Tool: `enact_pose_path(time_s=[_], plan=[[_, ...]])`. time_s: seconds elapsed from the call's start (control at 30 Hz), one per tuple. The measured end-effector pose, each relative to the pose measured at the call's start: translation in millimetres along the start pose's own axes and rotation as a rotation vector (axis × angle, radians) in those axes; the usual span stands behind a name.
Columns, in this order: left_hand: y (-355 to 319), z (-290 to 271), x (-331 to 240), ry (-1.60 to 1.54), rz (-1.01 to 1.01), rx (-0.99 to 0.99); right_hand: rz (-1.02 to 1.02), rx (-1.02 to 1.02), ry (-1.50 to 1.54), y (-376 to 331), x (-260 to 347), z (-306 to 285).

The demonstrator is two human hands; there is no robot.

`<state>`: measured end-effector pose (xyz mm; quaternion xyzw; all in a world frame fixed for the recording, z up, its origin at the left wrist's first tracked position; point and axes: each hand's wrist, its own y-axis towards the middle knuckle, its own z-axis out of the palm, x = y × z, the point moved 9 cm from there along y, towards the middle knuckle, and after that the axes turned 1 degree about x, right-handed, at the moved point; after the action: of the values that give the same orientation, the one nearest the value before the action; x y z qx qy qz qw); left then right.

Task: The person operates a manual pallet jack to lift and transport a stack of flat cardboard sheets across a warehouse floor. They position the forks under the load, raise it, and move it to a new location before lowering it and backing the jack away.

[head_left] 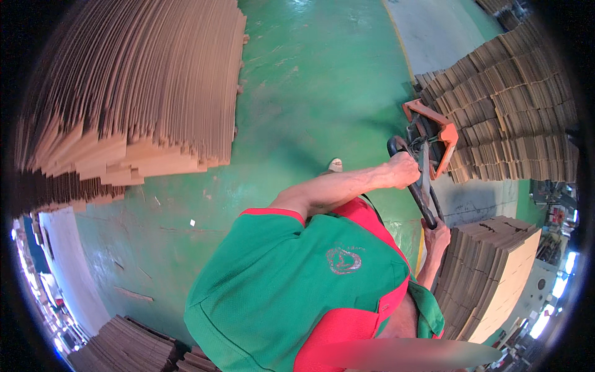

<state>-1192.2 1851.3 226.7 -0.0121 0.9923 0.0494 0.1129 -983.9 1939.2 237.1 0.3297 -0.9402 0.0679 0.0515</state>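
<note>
My left hand (pixel 404 170) is wrapped round the upper part of a black loop handle. My right hand (pixel 437 238) grips the lower end of that same handle. The handle belongs to a pallet jack (pixel 447 133) with an orange frame, standing on the floor to my right, close against a tall stack of flat cardboard (pixel 514 99). My left arm reaches across in front of my green and red shirt, and the right forearm is partly hidden by it. The forks of the jack cannot be seen.
A large stack of cardboard sheets (pixel 142 80) rises at the left. Another cardboard stack (pixel 483 273) stands at the lower right, near my right arm. More cardboard (pixel 124 347) lies at the lower left. Scraps and a thin strip (pixel 133 293) are on the green floor (pixel 310 80).
</note>
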Motion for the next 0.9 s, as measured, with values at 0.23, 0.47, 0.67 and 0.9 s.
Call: enact_pose_path(time_s=[0.23, 0.47, 0.67, 0.9], plan=[[10.2, -73.8, -75.9, -0.020, -0.068, -0.046, -0.112, -0.095, -0.035, -17.3, -47.9, -91.2], [-102.0, -93.0, -146.6, -0.041, -0.105, -0.098, -0.155, -0.053, -0.033, -145.4, -25.7, -101.2], [-217.1, -80.0, -148.3, -0.049, -0.095, -0.058, -0.117, -0.154, -0.022, -247.5, 38.2, -74.2], [-276.7, -93.7, -192.4, -0.062, -0.074, -0.041, -0.085, -0.180, 0.028, -327.7, 44.7, -83.4]])
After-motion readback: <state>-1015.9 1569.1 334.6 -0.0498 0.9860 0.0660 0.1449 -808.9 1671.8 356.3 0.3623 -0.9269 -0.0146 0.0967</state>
